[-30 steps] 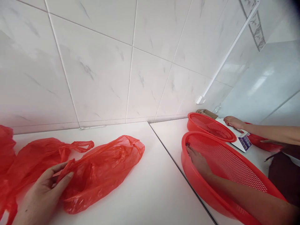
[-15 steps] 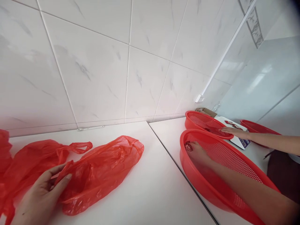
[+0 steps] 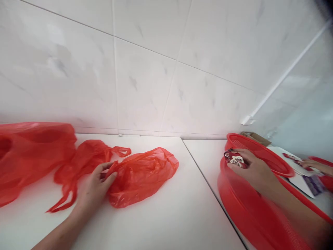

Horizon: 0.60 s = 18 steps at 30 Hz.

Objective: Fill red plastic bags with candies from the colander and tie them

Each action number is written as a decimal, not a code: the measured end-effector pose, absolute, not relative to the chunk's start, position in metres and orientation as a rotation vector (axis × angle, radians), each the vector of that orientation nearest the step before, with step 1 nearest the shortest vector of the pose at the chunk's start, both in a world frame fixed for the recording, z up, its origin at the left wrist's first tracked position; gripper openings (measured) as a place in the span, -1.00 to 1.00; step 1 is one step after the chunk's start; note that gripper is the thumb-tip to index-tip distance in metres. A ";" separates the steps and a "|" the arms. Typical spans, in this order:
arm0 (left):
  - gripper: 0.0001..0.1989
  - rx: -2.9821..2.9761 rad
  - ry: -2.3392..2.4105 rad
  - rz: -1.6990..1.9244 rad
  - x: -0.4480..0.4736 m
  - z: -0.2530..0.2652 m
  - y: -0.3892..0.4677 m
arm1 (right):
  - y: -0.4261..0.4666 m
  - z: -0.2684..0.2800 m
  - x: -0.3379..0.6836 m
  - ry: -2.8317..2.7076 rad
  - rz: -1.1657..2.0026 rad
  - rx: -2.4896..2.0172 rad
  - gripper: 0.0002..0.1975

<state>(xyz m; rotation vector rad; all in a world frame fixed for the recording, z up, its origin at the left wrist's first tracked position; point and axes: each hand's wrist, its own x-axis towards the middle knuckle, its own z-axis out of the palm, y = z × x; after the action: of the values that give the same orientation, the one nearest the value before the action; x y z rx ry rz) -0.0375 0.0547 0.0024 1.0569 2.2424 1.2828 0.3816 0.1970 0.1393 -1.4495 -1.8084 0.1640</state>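
My left hand (image 3: 97, 184) pinches the near edge of a thin red plastic bag (image 3: 145, 177) that lies on the white table. Over the left rim of the nearest red plastic basket (image 3: 234, 211), my right hand (image 3: 251, 168) grips a small dark red packet (image 3: 236, 159) with white print. Several packets may be in that grip; I cannot tell. Beside my left hand lies a second crumpled red bag (image 3: 90, 156) with loop handles. The bottom of the near basket is mostly hidden by its wall and my forearm.
A larger red bag (image 3: 39, 156) lies at the far left. Behind the near basket stands another red basket (image 3: 260, 152). A co-worker's hand (image 3: 314, 165) is over a white scale-like device (image 3: 301, 184) at right. A cardboard box (image 3: 256, 138) sits by the tiled wall.
My right hand has risen from inside the near basket with the packet. My left hand still holds the bag. The view has turned left, and the co-worker's hand has left the far basket.
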 end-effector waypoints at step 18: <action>-0.66 1.016 1.903 1.672 -0.027 0.000 0.051 | 0.160 0.046 0.135 -2.477 0.394 -0.527 -0.67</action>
<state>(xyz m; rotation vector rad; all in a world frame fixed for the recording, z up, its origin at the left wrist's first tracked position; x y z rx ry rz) -0.0272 0.0506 -0.0001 1.0160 1.9028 1.6716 0.1350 0.1600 0.0464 -0.5268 -2.4773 0.3937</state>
